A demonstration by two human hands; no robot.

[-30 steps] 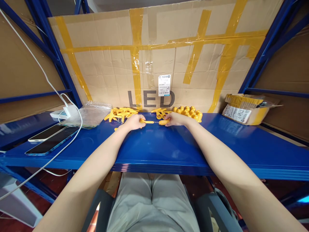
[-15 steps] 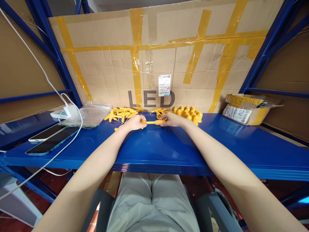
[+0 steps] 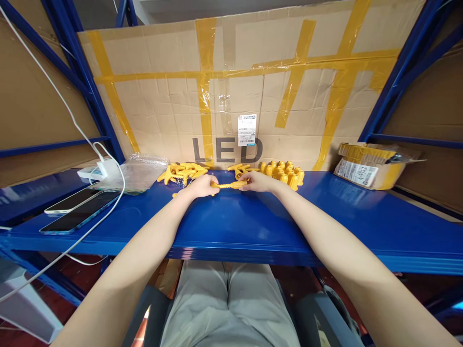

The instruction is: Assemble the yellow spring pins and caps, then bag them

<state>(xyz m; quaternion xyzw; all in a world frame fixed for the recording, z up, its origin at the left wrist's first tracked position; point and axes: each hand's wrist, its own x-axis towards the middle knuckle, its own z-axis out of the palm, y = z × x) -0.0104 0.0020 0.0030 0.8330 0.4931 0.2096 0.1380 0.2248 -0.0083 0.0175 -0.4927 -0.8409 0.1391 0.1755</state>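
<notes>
Just above the blue shelf, a yellow plastic piece with a twisted, screw-like shaft [image 3: 227, 185] lies level between my two hands. The fingers of my left hand [image 3: 203, 186] are closed round its left end. My right hand [image 3: 257, 182] pinches the wider right end, and its fingers hide part of it. Whether that wider end is a separate sleeve, I cannot tell. Behind my left hand is a heap of yellow T-shaped plastic parts [image 3: 184, 171] with small chains. Beyond my right hand stand several yellow tapered sleeves [image 3: 284, 173], beside loose yellow parts [image 3: 238, 168].
The blue shelf [image 3: 238, 226] meets a taped cardboard sheet [image 3: 162, 115] at the back. Two phones [image 3: 81, 212], a white charger [image 3: 106, 167] with its cable and a clear plastic bag [image 3: 142, 171] lie left. An opened carton [image 3: 369, 166] sits right.
The view has tilted up slightly, so everything sits a little lower. Both hands keep their hold on the yellow screw-like piece, with only a slight shift of the right fingers.
</notes>
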